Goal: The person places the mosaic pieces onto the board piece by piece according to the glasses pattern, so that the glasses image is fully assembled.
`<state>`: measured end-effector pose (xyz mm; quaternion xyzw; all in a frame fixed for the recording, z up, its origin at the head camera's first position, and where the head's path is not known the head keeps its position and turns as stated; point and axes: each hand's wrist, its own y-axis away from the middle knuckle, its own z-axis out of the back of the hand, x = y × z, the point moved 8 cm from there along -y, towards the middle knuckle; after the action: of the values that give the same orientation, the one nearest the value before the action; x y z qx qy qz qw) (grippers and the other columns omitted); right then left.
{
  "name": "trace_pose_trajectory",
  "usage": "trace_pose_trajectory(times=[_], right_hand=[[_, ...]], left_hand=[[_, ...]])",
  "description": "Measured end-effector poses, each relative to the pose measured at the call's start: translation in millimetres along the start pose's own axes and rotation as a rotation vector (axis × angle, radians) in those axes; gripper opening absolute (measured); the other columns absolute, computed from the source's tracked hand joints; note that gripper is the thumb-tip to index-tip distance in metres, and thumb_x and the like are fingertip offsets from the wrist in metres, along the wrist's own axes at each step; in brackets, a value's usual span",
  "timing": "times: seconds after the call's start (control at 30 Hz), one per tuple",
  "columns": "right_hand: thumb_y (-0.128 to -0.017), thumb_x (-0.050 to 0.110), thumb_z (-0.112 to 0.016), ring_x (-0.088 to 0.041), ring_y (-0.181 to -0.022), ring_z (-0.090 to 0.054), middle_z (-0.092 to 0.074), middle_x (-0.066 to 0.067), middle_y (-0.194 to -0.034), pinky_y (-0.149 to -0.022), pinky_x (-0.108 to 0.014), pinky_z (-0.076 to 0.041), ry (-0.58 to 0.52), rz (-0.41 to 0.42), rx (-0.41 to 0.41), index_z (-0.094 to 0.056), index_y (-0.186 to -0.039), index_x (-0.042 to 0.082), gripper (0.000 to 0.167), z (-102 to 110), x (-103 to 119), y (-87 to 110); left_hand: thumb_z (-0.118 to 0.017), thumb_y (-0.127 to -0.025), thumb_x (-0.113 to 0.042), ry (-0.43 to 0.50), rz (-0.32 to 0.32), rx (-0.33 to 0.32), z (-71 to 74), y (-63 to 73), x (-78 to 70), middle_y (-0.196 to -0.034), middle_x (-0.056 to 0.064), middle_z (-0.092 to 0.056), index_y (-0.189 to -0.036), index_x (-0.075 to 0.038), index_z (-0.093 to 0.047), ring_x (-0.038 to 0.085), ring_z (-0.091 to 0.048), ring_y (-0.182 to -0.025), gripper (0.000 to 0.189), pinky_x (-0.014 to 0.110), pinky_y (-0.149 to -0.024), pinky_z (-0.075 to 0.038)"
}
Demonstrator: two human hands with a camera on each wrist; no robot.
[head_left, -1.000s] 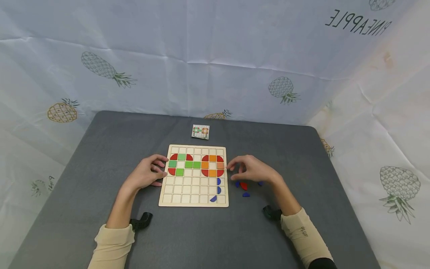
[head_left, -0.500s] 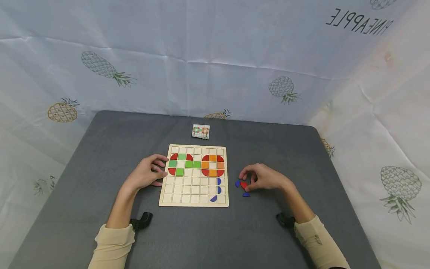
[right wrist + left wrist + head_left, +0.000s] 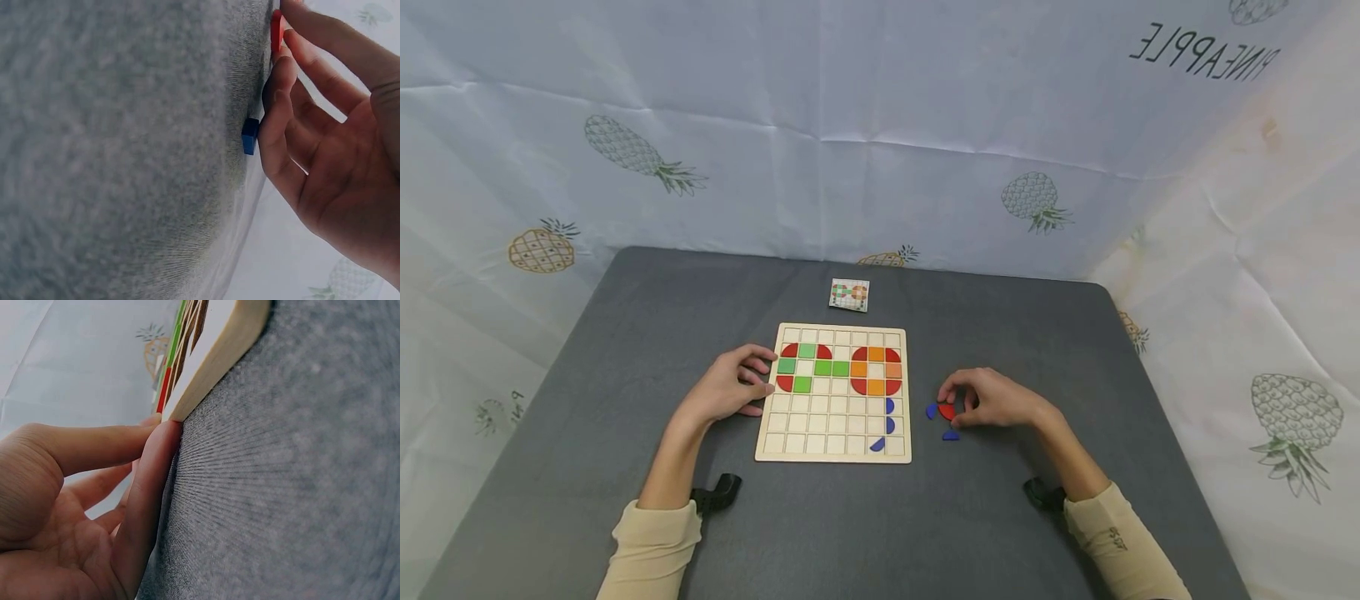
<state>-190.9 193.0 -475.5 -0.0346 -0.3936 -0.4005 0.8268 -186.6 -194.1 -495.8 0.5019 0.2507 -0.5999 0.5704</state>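
A wooden grid board (image 3: 832, 423) lies on the grey table, with red, orange and green tiles and blue half-circle pieces (image 3: 890, 425) on it. Thumb and index fingertips of my left hand (image 3: 730, 382) rest against its left edge; the left wrist view shows them at the board's corner (image 3: 219, 369). Right of the board, my right hand (image 3: 992, 398) pinches a red quarter-circle piece (image 3: 947, 412) between thumb and index finger, low at the table. A blue piece (image 3: 250, 136) sits by the other fingers in the right wrist view, hidden under the hand from above.
Two loose blue half-circles (image 3: 951, 435) lie around the red piece. Behind the board is a small pattern card (image 3: 849, 295) showing a coloured grid. A white pineapple-print cloth (image 3: 880, 100) hangs beyond the table (image 3: 1000, 317).
My right hand has left the board's right edge and moved right to the loose pieces, taking hold of the red piece, which has turned slightly. The left hand stays put.
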Motion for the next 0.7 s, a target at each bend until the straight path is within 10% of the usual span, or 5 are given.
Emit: trace_pose_trajectory(times=[0.7], right_hand=[[-0.095, 0.021, -0.086, -0.005, -0.075, -0.06, -0.075, -0.004, -0.109, -0.066, -0.022, -0.054, -0.052, 0.002, -0.009, -0.078, -0.123, 0.014, 0.03, 2.9, -0.3, 2.0]], left_hand=[[-0.074, -0.099, -0.001, 0.006, -0.008, -0.006, 0.1, -0.3, 1.2, -0.124, 0.023, -0.055, -0.147, 0.001, -0.056, 0.025, -0.062, -0.094, 0.051, 0.038, -0.065, -0.069]])
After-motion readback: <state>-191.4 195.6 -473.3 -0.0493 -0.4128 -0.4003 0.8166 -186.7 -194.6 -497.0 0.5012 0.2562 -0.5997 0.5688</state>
